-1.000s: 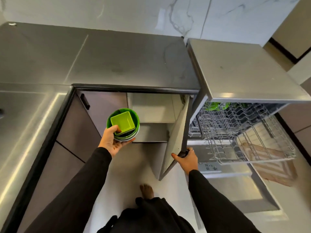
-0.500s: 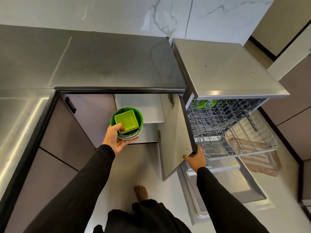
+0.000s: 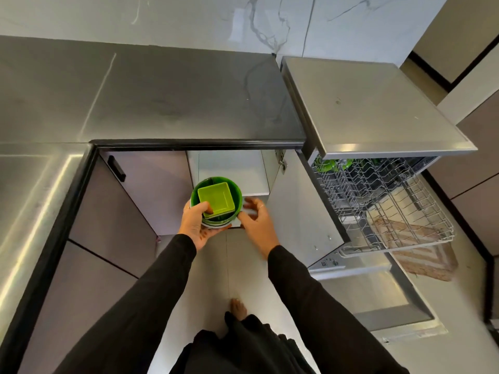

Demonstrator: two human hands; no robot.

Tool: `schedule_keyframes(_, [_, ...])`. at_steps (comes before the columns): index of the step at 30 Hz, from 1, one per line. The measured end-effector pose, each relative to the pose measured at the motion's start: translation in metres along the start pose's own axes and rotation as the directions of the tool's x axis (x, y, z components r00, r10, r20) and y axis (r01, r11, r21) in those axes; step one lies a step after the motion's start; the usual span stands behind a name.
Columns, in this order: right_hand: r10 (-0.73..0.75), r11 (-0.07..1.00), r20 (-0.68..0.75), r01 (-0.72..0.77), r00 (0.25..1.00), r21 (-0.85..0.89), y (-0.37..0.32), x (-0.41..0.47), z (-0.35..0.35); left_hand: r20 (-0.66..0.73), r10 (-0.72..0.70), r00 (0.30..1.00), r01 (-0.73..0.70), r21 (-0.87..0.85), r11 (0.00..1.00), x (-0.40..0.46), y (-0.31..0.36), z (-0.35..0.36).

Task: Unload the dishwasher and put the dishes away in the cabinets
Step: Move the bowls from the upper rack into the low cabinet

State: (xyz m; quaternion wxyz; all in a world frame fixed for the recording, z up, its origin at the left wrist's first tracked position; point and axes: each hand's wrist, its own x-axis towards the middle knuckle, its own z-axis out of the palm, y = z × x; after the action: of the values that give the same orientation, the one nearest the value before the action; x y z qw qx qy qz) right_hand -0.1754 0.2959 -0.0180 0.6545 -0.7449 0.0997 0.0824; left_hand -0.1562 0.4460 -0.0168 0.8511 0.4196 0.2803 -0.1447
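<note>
My left hand (image 3: 198,225) grips a stack of dishes: a round dark-green plastic bowl (image 3: 235,197) with a lime-green square plastic dish (image 3: 216,197) nested inside it, and a pale rim of something white showing under the bowl. My thumb presses on the near corner of the square dish while my palm cups the bowl from below. I hold the stack right in front of the open grey base cabinet (image 3: 229,171), level with its white inner shelf.

My right hand (image 3: 256,221) is open, fingers spread and a little blurred, just to the right of the bowl; I cannot tell whether the fingertips touch its side. It grasps nothing.

The cabinet's grey door (image 3: 299,211) stands swung out to the right of the stack. Beyond that door, further right of the cabinet, the stainless-steel dishwasher (image 3: 378,109) is open, its wire upper rack (image 3: 383,209) pulled out, with green items (image 3: 332,164) at the rack's back end. Above the cabinet runs the dark grey countertop (image 3: 162,98). Both my arms are in black sleeves, and one bare foot (image 3: 237,309) rests on the pale floor below the cabinet opening.
</note>
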Motion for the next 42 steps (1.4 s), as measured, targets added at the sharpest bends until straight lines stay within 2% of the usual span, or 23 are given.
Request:
schedule_keyframes(1, [-0.150, 0.986, -0.017, 0.149, 0.989, -0.072, -0.005, 0.006, -0.001, -0.006, -0.004, 1.000, 0.004, -0.009, 1.000, 0.001, -0.001, 0.001])
schedule_keyframes(3, [-0.403, 0.882, 0.037, 0.399, 0.914, -0.251, -0.014, 0.017, -0.007, -0.023, -0.008, 1.000, 0.007, -0.039, 0.999, 0.004, -0.001, 0.004])
schedule_keyframes(4, [-0.502, 0.790, 0.084, 0.496, 0.861, -0.362, -0.017, 0.025, -0.010, -0.026, -0.001, 1.000, 0.000, -0.040, 0.999, 0.007, 0.001, 0.005])
schedule_keyframes(6, [-0.618, 0.534, 0.243, 0.626, 0.748, -0.569, -0.026, 0.040, -0.015, -0.009, 0.018, 1.000, -0.018, -0.017, 1.000, 0.013, 0.006, 0.007])
schedule_keyframes(8, [-0.577, 0.294, 0.443, 0.681, 0.686, -0.671, -0.035, 0.057, -0.015, 0.019, 0.023, 1.000, -0.023, -0.017, 1.000, 0.018, 0.010, 0.011])
schedule_keyframes(9, [-0.524, 0.221, 0.520, 0.697, 0.675, -0.682, -0.040, 0.065, -0.014, 0.037, 0.024, 0.999, -0.023, -0.020, 1.000, 0.022, 0.013, 0.014])
schedule_keyframes(12, [-0.348, 0.091, 0.649, 0.713, 0.677, -0.695, -0.058, 0.088, -0.010, 0.073, 0.013, 0.997, -0.012, -0.009, 1.000, 0.038, 0.018, 0.020])
schedule_keyframes(15, [-0.184, -0.097, 0.705, 0.701, 0.685, -0.707, -0.072, 0.103, -0.004, 0.119, -0.030, 0.992, 0.029, 0.008, 1.000, 0.053, 0.019, 0.024])
schedule_keyframes(17, [-0.151, -0.168, 0.723, 0.704, 0.674, -0.690, -0.075, 0.109, 0.000, 0.126, -0.062, 0.990, 0.060, 0.016, 0.998, 0.064, 0.018, 0.025])
schedule_keyframes(19, [-0.151, -0.188, 0.734, 0.709, 0.663, -0.679, -0.073, 0.114, 0.002, 0.103, -0.092, 0.990, 0.091, 0.005, 0.996, 0.075, 0.016, 0.023])
schedule_keyframes(22, [-0.189, -0.118, 0.739, 0.733, 0.646, -0.670, -0.065, 0.121, 0.000, 0.075, -0.111, 0.991, 0.114, -0.029, 0.993, 0.088, 0.016, 0.020])
schedule_keyframes(24, [-0.260, 0.025, 0.714, 0.743, 0.650, -0.668, -0.058, 0.124, -0.001, 0.075, -0.125, 0.989, 0.128, -0.047, 0.991, 0.093, 0.016, 0.017])
schedule_keyframes(26, [-0.291, 0.286, 0.620, 0.685, 0.728, -0.670, -0.051, 0.129, -0.001, 0.072, -0.137, 0.988, 0.143, -0.078, 0.987, 0.100, 0.019, 0.015])
schedule_keyframes(28, [-0.232, 0.609, 0.488, 0.517, 0.841, -0.602, -0.048, 0.133, -0.001, 0.051, -0.151, 0.987, 0.156, -0.105, 0.982, 0.107, 0.025, 0.013])
schedule_keyframes(30, [-0.138, 0.871, 0.371, 0.291, 0.918, -0.397, -0.051, 0.137, 0.001, 0.036, -0.161, 0.986, 0.164, -0.113, 0.980, 0.113, 0.033, 0.011])
schedule_keyframes(31, [-0.076, 0.953, 0.336, 0.167, 0.939, -0.251, -0.053, 0.137, 0.001, 0.041, -0.163, 0.986, 0.167, -0.102, 0.981, 0.115, 0.037, 0.010])
schedule_keyframes(33, [0.059, 0.998, 0.299, -0.063, 0.953, 0.005, -0.054, 0.135, 0.003, 0.055, -0.148, 0.987, 0.153, -0.083, 0.985, 0.121, 0.042, 0.010])
schedule_keyframes(36, [0.227, 0.940, 0.264, -0.282, 0.937, 0.192, -0.050, 0.144, 0.007, 0.049, -0.139, 0.989, 0.140, -0.011, 0.990, 0.132, 0.052, 0.012])
schedule_keyframes(39, [0.312, 0.906, 0.215, -0.358, 0.925, 0.224, -0.051, 0.151, 0.013, 0.024, -0.143, 0.989, 0.141, 0.068, 0.988, 0.140, 0.057, 0.012])
schedule_keyframes(42, [0.339, 0.910, 0.195, -0.373, 0.920, 0.178, -0.051, 0.155, 0.019, 0.013, -0.166, 0.986, 0.163, 0.106, 0.981, 0.146, 0.056, 0.008])
